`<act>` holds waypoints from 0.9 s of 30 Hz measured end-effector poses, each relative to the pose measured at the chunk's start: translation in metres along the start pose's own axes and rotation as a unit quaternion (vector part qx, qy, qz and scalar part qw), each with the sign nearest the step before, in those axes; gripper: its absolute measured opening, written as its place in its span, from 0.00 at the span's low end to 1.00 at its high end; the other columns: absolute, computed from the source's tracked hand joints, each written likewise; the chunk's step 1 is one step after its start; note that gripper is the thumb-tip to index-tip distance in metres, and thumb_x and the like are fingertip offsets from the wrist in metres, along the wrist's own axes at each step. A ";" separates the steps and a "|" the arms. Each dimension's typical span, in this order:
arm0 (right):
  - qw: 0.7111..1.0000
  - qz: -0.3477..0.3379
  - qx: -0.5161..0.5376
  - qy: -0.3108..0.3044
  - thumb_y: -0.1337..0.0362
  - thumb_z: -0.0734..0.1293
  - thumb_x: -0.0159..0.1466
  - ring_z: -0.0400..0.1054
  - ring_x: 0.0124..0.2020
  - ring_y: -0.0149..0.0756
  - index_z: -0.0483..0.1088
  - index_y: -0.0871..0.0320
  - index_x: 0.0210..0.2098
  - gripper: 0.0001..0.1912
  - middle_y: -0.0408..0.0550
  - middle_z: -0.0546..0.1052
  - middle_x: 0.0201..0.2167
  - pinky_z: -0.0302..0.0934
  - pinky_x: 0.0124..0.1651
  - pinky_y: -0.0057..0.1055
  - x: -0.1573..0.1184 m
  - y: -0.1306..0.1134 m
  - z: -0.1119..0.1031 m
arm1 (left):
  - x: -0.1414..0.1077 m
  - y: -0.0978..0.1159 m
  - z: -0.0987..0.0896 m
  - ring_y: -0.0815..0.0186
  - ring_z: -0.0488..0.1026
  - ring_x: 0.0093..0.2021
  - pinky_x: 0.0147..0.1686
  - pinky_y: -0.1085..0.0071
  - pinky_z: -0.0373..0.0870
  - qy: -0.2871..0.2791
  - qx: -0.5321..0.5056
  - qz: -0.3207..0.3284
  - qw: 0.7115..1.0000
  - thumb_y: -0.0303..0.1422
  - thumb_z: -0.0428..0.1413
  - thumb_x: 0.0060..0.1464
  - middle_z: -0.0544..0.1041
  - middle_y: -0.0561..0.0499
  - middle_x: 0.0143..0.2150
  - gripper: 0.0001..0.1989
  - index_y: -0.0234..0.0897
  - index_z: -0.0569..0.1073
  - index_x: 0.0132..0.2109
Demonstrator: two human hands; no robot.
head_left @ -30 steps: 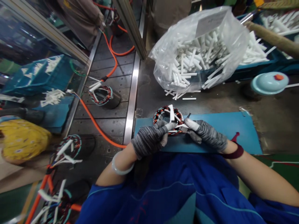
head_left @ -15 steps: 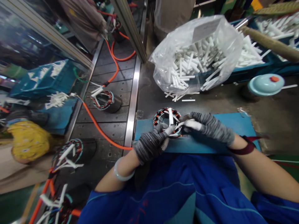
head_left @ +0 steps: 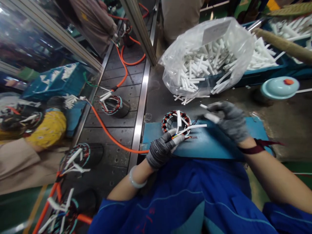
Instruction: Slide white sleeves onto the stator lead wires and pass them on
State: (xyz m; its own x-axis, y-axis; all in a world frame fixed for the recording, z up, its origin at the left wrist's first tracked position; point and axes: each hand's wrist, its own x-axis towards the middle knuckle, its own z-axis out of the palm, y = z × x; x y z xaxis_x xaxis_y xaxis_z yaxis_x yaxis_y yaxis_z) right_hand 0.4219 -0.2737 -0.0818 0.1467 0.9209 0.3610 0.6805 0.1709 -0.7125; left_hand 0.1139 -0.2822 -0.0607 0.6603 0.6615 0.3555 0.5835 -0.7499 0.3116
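Note:
A wound motor stator (head_left: 165,121), ringed with copper-coloured windings and pale lacing, stands on a blue mat (head_left: 207,146). White sleeves cross its top. My left hand (head_left: 161,149), in a grey striped glove with pale fingertips, is at its near rim. The thumb and fingers pinch a long white sleeve (head_left: 198,126) that points right. Dark and coloured lead ends stick out beside it. My right hand (head_left: 229,122), gloved alike, is up and right of the stator, apart from it. At its fingertips is a short white tube (head_left: 203,106), partly hidden by the fingers.
A clear plastic bag (head_left: 170,61) of white tubes lies beyond the mat, with blue bins behind. A light-blue lidded container (head_left: 280,87) stands at right. On the left, a conveyor (head_left: 131,94) carries more stators and an orange hose (head_left: 103,130). A co-worker's yellow sleeve (head_left: 50,130) shows there.
My right hand has left the stator, moving right and away to a loose tube near the bag. My left hand stays at the rim, and the long sleeve now shows fully. The co-worker's arm has moved forward.

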 end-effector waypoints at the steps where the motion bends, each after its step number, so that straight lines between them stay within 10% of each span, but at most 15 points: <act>1: 0.997 0.026 0.050 0.046 0.51 0.73 0.62 0.76 0.40 0.44 0.76 0.53 0.44 0.16 0.49 0.82 0.39 0.70 0.45 0.42 -0.013 -0.013 -0.007 | 0.001 0.000 -0.001 0.58 0.82 0.49 0.43 0.67 0.82 -0.006 -0.007 0.000 1.000 0.33 0.54 0.68 0.78 0.41 0.58 0.15 0.44 0.78 0.58; 6: 0.975 0.123 0.177 -0.054 0.54 0.71 0.64 0.78 0.38 0.41 0.80 0.52 0.41 0.10 0.46 0.84 0.38 0.73 0.43 0.37 -0.055 -0.065 -0.018 | 0.003 0.003 -0.002 0.61 0.81 0.50 0.47 0.68 0.81 0.000 -0.026 -0.019 0.999 0.33 0.53 0.68 0.78 0.43 0.58 0.15 0.45 0.79 0.57; 12: 0.950 0.173 0.237 -0.105 0.53 0.71 0.65 0.79 0.40 0.40 0.81 0.52 0.43 0.13 0.45 0.85 0.39 0.73 0.47 0.36 -0.064 -0.051 0.001 | 0.005 0.004 0.000 0.63 0.82 0.50 0.47 0.71 0.81 0.024 -0.026 -0.007 0.999 0.33 0.53 0.68 0.79 0.44 0.56 0.14 0.43 0.80 0.55; 22: 0.951 0.055 0.228 -0.204 0.58 0.64 0.70 0.78 0.50 0.39 0.79 0.49 0.53 0.16 0.44 0.83 0.49 0.71 0.56 0.37 -0.046 -0.073 0.004 | 0.003 0.002 0.000 0.60 0.83 0.48 0.41 0.70 0.82 -0.008 0.011 -0.002 1.000 0.37 0.50 0.70 0.79 0.42 0.57 0.16 0.45 0.80 0.56; 27: 0.901 0.155 0.253 -0.317 0.47 0.65 0.68 0.72 0.27 0.32 0.81 0.55 0.37 0.20 0.43 0.80 0.26 0.68 0.32 0.29 -0.034 -0.072 0.016 | 0.001 0.002 -0.001 0.60 0.83 0.47 0.40 0.72 0.82 -0.015 0.030 0.010 0.999 0.35 0.51 0.69 0.79 0.42 0.57 0.15 0.44 0.81 0.53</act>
State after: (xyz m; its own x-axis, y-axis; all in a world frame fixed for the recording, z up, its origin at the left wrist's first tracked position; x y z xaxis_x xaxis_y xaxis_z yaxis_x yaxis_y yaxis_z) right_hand 0.3564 -0.3115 -0.0524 -0.2748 0.9394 -0.2052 0.2402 -0.1396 -0.9606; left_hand 0.1155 -0.2837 -0.0592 0.6857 0.6471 0.3333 0.5970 -0.7619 0.2512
